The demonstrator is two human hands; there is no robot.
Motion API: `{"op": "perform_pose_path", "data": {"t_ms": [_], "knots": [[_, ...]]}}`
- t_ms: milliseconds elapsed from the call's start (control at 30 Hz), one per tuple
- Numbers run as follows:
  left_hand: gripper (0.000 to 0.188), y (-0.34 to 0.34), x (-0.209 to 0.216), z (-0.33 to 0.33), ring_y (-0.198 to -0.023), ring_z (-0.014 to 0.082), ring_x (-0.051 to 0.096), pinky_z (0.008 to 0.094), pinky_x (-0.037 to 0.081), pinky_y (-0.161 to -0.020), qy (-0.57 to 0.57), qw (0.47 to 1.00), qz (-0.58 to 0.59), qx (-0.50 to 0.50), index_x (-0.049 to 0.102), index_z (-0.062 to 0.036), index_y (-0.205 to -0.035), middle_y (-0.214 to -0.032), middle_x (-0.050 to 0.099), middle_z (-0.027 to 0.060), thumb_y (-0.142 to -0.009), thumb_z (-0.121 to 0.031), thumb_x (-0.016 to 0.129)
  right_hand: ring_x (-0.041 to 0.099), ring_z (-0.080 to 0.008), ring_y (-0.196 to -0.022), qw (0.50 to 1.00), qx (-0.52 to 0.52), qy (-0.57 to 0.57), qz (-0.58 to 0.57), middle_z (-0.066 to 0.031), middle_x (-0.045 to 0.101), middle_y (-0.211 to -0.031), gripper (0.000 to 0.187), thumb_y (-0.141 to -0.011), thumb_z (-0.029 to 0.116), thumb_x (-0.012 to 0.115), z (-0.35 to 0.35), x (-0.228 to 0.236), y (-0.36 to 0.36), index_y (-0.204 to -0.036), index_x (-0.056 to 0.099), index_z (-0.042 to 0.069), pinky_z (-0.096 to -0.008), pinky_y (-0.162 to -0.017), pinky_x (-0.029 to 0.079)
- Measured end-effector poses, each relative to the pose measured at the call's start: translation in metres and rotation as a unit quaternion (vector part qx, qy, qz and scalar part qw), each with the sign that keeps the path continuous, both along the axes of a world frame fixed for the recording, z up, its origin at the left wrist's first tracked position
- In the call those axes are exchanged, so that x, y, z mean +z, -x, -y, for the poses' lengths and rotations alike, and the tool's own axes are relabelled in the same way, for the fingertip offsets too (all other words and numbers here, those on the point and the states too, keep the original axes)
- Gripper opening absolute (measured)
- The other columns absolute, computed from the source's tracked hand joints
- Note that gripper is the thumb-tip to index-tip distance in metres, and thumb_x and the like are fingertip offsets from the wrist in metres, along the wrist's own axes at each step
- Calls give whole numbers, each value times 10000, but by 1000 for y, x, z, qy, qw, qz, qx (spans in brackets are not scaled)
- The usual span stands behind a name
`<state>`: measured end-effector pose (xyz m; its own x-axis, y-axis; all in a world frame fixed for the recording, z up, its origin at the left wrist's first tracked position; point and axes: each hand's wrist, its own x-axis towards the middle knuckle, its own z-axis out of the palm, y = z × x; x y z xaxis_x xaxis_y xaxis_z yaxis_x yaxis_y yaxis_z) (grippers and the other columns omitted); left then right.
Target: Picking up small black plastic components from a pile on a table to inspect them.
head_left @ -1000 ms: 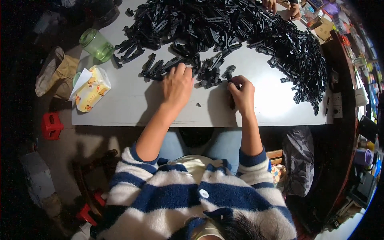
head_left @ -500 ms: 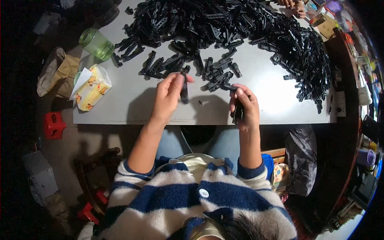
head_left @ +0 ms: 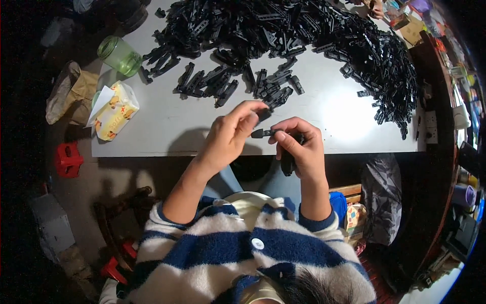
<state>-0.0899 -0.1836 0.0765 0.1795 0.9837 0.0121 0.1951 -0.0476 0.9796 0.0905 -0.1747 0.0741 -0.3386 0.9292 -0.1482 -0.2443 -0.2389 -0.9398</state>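
Note:
My left hand [head_left: 229,133] pinches a dark black plastic part [head_left: 264,116] between thumb and fingers, just above the table's front area. Close beside it, my right hand [head_left: 301,147] is closed on black plastic parts. One slim part [head_left: 260,133] sticks out leftward from its thumb and forefinger, and another dark piece [head_left: 288,165] shows below the palm; the fingers hide the rest. The two hands nearly meet, and I cannot tell whether their parts touch. Beyond them lies a loose group of long black plastic parts [head_left: 205,81], with a single part [head_left: 227,93] at its near edge.
A large heap of black parts [head_left: 243,30] covers the far side of the white table [head_left: 152,137] and runs down its right. At left stand a green-tinted jar [head_left: 120,57] and a tissue pack [head_left: 117,112]. Another person's hand [head_left: 375,9] shows at far right.
My left hand has moved right and nearer to me; a black part now lies where the group ends. My right hand has shifted slightly left, its slim part now pointing toward the left hand.

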Motion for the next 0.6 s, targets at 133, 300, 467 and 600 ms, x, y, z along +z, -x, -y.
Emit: {"op": "perform_pose_path", "data": {"t_ms": [133,300,467,600], "knots": [[368,-7,7,9,-831,303,593,358,449,-695,-78,989,-119,-27,434,2,-1183,-910,590,182,-903,-221,519,530,-66,-554,999,-21,-26,25,-44,619,-722,133,-801,88,665,2,5,4,-862,614,-18,-189,-479,438],[359,-13,10,13,-883,425,560,421,452,-721,-118,976,-183,-15,438,15,-1154,-938,576,250,-835,-84,572,546,-73,-560,994,-77,-57,59,-31,614,-688,103,-792,60,671,9,7,7,-816,611,-20,-185,-488,431],[329,-13,14,15,-768,360,613,382,482,-627,-112,985,-133,-18,482,39,-1095,-870,595,218,-795,-26,601,568,-107,-556,986,-102,-113,71,-142,623,-865,254,-774,122,688,7,3,9,-940,576,-34,-206,-480,465],[383,-11,11,18,-628,163,624,256,506,-507,-90,993,-63,-52,499,65,-1139,-859,606,148,-774,35,609,568,-121,-511,991,-29,-15,-128,-222,572,-1089,438,-742,220,723,6,1,11,-1047,536,-33,-191,-431,469]]}}
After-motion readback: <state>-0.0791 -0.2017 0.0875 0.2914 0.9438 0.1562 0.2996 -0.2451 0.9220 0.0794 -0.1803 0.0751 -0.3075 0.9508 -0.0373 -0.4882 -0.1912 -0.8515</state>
